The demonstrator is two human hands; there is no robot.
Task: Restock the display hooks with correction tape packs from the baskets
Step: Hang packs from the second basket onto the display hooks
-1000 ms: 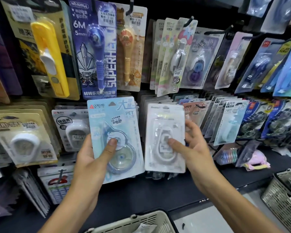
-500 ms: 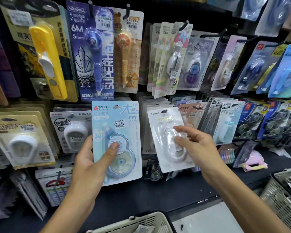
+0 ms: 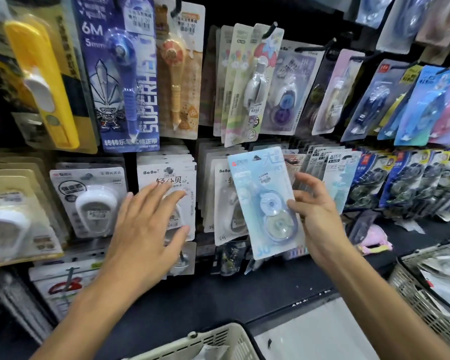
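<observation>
The blue pack (image 3: 264, 201) has passed from your left hand (image 3: 147, 229) to your right hand (image 3: 316, 214), and the white pack (image 3: 168, 188) you were holding a moment ago is now hanging on its hook. You are pinching the blue pack's right edge between thumb and fingers, holding it tilted in front of the middle row. Your left hand is reaching flat, fingers spread, over the white pack. A basket (image 3: 213, 341) is sitting below, another basket (image 3: 426, 294) at right.

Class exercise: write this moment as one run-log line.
right hand: holds light blue pack | left hand: open, on white BoBo pack | blue pack: not hung
</observation>
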